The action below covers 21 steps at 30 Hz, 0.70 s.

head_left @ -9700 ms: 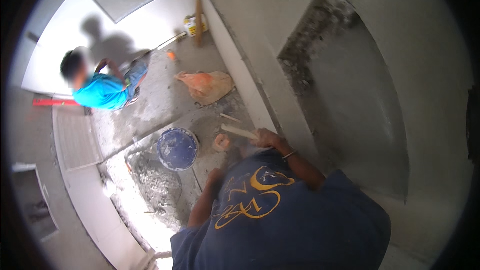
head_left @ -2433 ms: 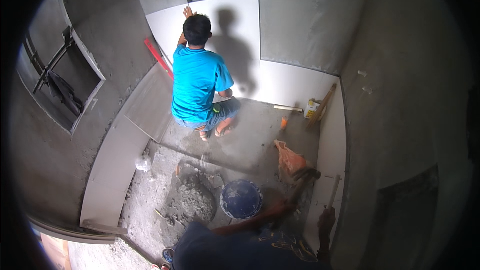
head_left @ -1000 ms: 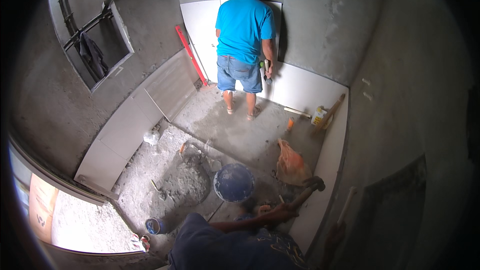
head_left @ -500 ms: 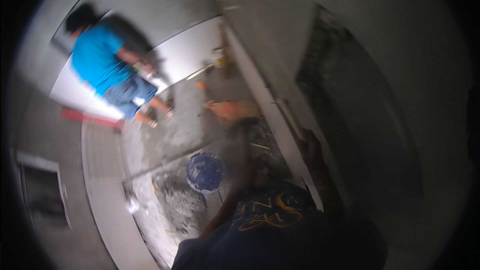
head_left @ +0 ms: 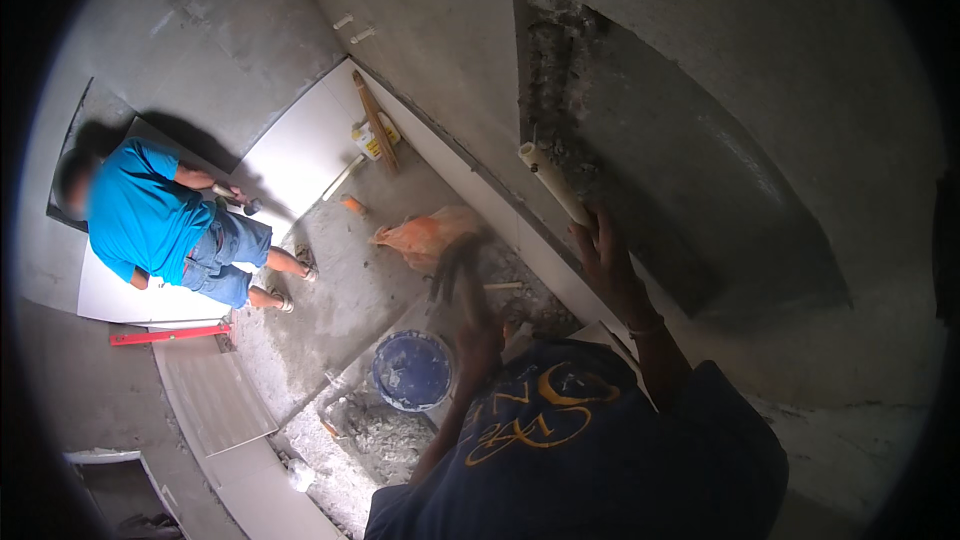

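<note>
Low in the middle, my left hand (head_left: pixel 480 345) is closed around the handle of a dark hammer (head_left: pixel 460 265), whose head is smeared by motion. My right hand (head_left: pixel 608 258), at the wall on the right, wraps round a cream-coloured tube (head_left: pixel 553 180). The tube slants up and left, its far end in front of a rough, dark recessed patch (head_left: pixel 565 70) in the wall. Just left of my left hand stands a round blue bucket (head_left: pixel 411 370) spattered with cement.
A person in a blue shirt (head_left: pixel 150 205) bends at the white wall tiles on the left, a mallet (head_left: pixel 240 198) in one hand. A red spirit level (head_left: pixel 170 334) lies near them. On the floor are an orange plastic bag (head_left: pixel 425 237), rubble (head_left: pixel 385 435) and a yellow-white container (head_left: pixel 375 136).
My view has turned and steadied, with the wall recess now farther left. The hammer above my left hand shows more clearly. The other person has bent lower.
</note>
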Motion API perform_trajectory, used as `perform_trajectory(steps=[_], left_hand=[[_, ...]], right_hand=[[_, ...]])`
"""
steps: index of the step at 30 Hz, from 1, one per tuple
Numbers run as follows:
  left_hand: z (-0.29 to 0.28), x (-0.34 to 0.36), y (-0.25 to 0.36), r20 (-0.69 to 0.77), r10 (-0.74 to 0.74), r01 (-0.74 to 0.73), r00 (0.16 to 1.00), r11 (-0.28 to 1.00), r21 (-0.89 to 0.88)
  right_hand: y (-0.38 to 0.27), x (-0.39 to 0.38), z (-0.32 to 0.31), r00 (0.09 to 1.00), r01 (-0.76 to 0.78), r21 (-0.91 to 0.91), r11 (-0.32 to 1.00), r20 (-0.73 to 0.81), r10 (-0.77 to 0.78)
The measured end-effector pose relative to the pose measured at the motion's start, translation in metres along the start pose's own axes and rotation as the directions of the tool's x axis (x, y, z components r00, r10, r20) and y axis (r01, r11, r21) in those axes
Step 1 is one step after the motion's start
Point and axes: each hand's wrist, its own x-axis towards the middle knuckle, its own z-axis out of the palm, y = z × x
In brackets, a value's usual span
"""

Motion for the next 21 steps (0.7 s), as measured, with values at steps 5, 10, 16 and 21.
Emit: perform_trajectory(steps=[5, 10, 16, 21], left_hand=[[0.002, 0.0, 0.023, -0.002, -0.166, 0.166, 0.986, 0.986, 0.015], [0.0, 0.002, 0.05, -0.02, -0.199, 0.2, 0.98, 0.975, 0.094], [-0.006, 0.014, 0.07, 0.04, -0.138, 0.127, 0.99, 0.968, 0.216], [-0.008, 0.025, 0.092, 0.066, 0.077, -0.092, 0.995, 0.955, 0.28]], right_hand=[[0.02, 0.011, 0.009, 0.99, 0.094, -0.072, 0.993, -0.094, -0.101], [0.004, 0.03, 0.007, 0.995, 0.045, -0.217, 0.975, -0.077, -0.063], [-0.005, 0.04, -0.001, 0.981, 0.026, -0.295, 0.955, -0.176, -0.081], [-0.035, 0.059, -0.013, 0.94, 0.122, -0.323, 0.938, -0.266, -0.214]])
